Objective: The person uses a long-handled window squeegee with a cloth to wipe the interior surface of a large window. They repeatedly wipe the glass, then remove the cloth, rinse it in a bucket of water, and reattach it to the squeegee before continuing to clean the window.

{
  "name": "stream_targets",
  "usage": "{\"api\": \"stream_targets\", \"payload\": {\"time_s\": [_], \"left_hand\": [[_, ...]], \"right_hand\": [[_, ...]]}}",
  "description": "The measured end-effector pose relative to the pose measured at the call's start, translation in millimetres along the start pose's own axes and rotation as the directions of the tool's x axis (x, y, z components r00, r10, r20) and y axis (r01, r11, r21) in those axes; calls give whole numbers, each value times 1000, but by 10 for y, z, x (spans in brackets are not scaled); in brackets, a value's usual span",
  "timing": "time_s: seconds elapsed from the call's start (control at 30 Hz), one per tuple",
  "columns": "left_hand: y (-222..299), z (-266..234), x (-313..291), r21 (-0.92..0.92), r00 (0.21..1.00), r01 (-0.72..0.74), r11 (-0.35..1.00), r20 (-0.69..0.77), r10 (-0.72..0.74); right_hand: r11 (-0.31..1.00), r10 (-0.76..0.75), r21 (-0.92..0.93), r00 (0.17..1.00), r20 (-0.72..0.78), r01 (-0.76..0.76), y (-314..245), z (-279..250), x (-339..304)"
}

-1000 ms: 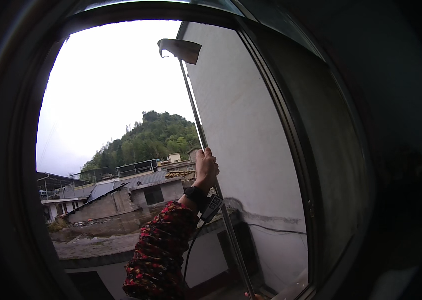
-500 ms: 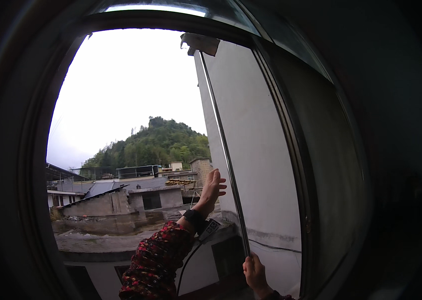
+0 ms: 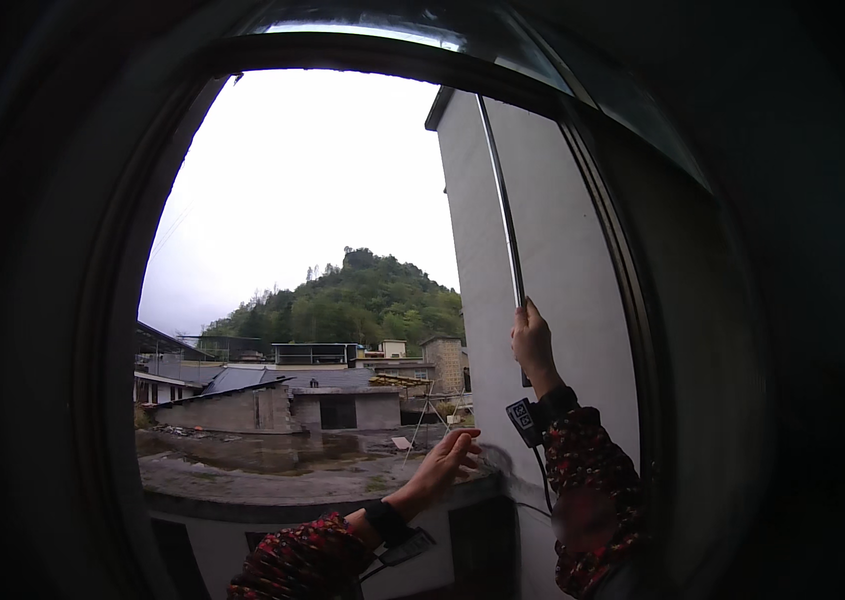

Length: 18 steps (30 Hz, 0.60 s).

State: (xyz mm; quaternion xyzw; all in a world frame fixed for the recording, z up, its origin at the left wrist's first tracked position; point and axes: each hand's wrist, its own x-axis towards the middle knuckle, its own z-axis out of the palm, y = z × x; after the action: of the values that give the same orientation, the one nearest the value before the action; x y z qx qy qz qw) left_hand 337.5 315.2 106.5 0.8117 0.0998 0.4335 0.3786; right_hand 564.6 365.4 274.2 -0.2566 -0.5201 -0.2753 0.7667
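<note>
A long thin metal pole rises from my right hand and runs up past the top of the window opening, where its upper end is out of sight. The fingers of my right hand wrap round the pole near its lower end, with the arm raised. Lower and to the left, my left hand reaches out, holding nothing, its fingers apart and loosely bent. On each wrist is a dark strap; a small device with a cable hangs by the right one.
A dark window frame surrounds the opening, with glass panes above. Outside, a tall grey wall stands close on the right. Below lie a wet flat roof and low buildings, with a wooded hill behind.
My right hand has gone up with the pole, whose flat, cloth-like head has left sight above the frame. My left hand has dropped lower. The view has shifted slightly left.
</note>
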Motion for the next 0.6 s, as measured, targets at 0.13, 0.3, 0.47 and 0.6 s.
{"api": "stream_targets", "payload": {"time_s": [0.13, 0.3, 0.47, 0.6], "left_hand": [[46, -210, -8, 30, 995, -79, 996, -50, 81], [-225, -304, -11, 44, 992, -67, 997, -101, 71], [-708, -453, 130, 69, 985, -37, 997, -164, 48], [-777, -599, 160, 64, 976, -35, 997, -212, 47]], "right_hand": [[1000, -4, 27, 1000, 6, 4, 6, 32, 651], [971, 167, 148, 977, 136, -187, -8, -122, 962], [990, 141, 17, 988, 61, -142, 109, -101, 1238], [966, 197, 146, 973, 123, -214, 129, 14, 1378]]}}
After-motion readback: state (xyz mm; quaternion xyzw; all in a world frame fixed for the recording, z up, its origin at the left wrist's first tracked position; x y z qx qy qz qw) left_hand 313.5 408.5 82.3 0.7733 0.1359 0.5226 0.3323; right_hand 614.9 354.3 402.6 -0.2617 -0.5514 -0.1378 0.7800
